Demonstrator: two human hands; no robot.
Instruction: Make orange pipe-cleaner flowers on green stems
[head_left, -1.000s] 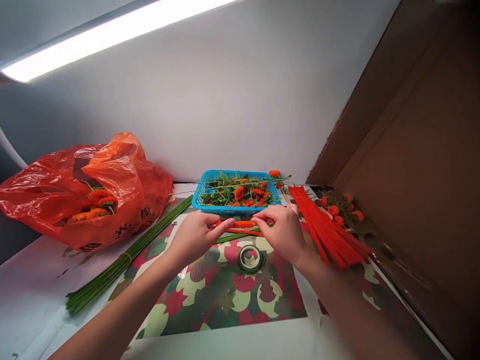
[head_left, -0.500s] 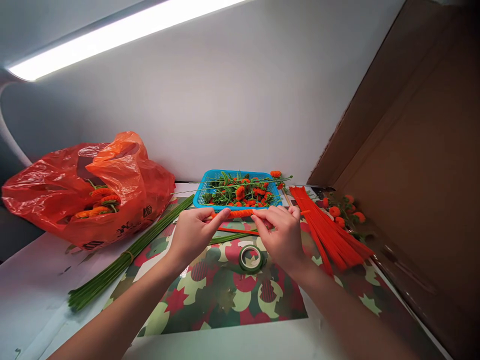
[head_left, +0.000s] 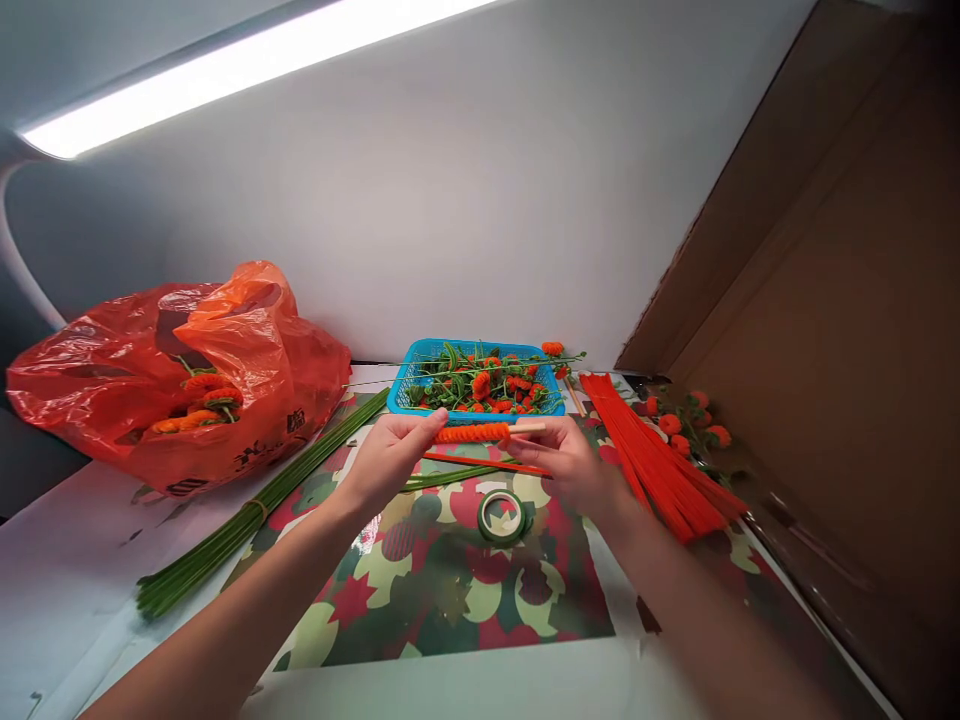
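Between my hands, in front of the basket, a thin wooden stick (head_left: 529, 428) carries a tight orange-red fuzzy coil (head_left: 472, 433). My left hand (head_left: 390, 455) grips the coil's left end, thumb on top. At the coil's right end, the bent fingers of my right hand (head_left: 566, 458) are pressed round the fuzzy strand, beside the bare end of the stick. Just below lie a straight red fuzzy stem (head_left: 450, 458) and some green stems (head_left: 450, 478). A roll of green tape (head_left: 502, 516) rests on the patterned mat (head_left: 450, 590).
A blue basket (head_left: 401, 400) holds green and orange-red flowers. At left are a red plastic bag (head_left: 300, 370) with orange flowers and a green stem bundle (head_left: 300, 470). Red stems (head_left: 652, 450), small orange flowers (head_left: 679, 420) and a cardboard panel (head_left: 825, 300) are at right.
The bare stick end now shows right of the coil, where my right hand covered it. My right hand has turned and its fingers have shifted slightly lower. My left hand has barely moved.
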